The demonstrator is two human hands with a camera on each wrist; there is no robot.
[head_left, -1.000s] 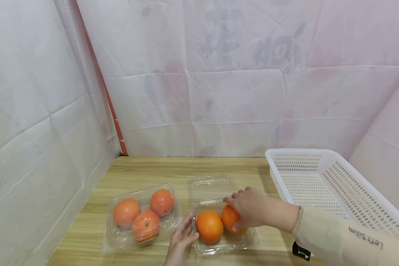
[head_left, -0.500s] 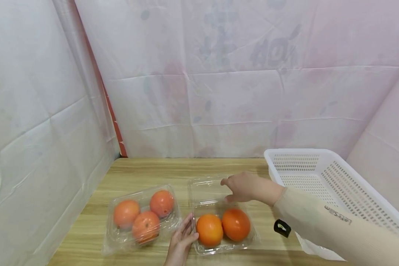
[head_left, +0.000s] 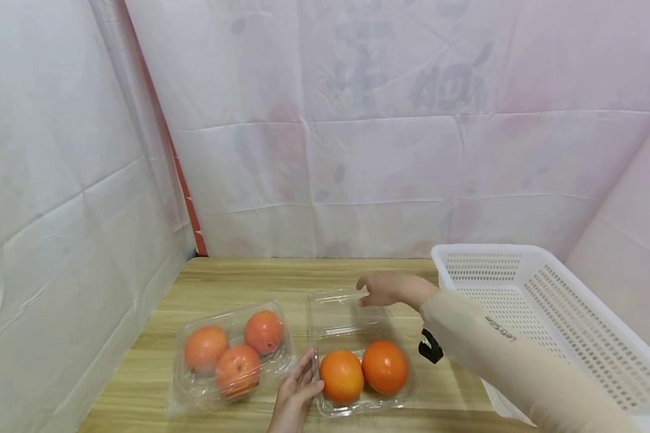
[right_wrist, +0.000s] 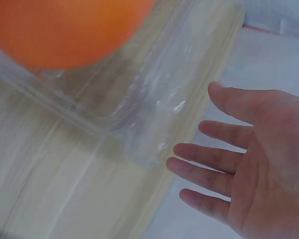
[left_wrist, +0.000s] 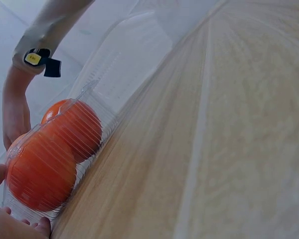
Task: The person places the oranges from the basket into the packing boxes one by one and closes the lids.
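Observation:
A clear plastic clamshell box [head_left: 365,411] stands with its lid [head_left: 338,307] folded back toward the wall. Two oranges, a left orange [head_left: 342,377] and a right orange [head_left: 386,367], sit side by side in its base. My left hand [head_left: 292,394] rests against the box's left wall, fingers extended along it and thumb near the rim. Over the right part of the lid hovers my right hand [head_left: 384,289], holding nothing. In the right wrist view its fingers [right_wrist: 209,157] are spread and apart from the box. A second clamshell [head_left: 195,394] lies closed over three oranges [head_left: 238,370] at left.
A white perforated plastic basket [head_left: 511,294] stands on the right, partly behind my right sleeve [head_left: 498,337]. Behind the wooden table [head_left: 271,270] hangs a pale cloth wall [head_left: 379,180], and another cloth [head_left: 59,270] closes off the left side.
My right hand has let go of the right orange, leaving it in the box, and moved away toward the lid. The left hand has stayed at the box's wall.

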